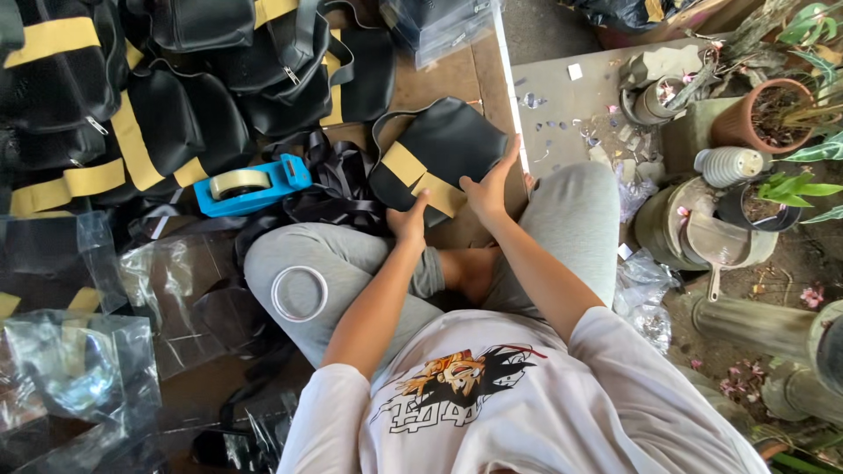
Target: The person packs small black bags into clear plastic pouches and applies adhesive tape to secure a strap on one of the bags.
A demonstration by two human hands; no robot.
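I sit cross-legged in grey trousers and a white shirt. A black bag with a tan band across it lies on my knees. My left hand grips its near edge below the tan band. My right hand presses flat on the bag's right side, fingers spread. A white tape ring rests on my left thigh. A blue tape dispenser with a tan roll lies on the floor to the left of the bag.
A heap of black bags with tan bands fills the upper left. Clear plastic sleeves lie at lower left. Black straps lie beside the dispenser. Terracotta pot with plants, grey pots and a concrete slab stand on the right.
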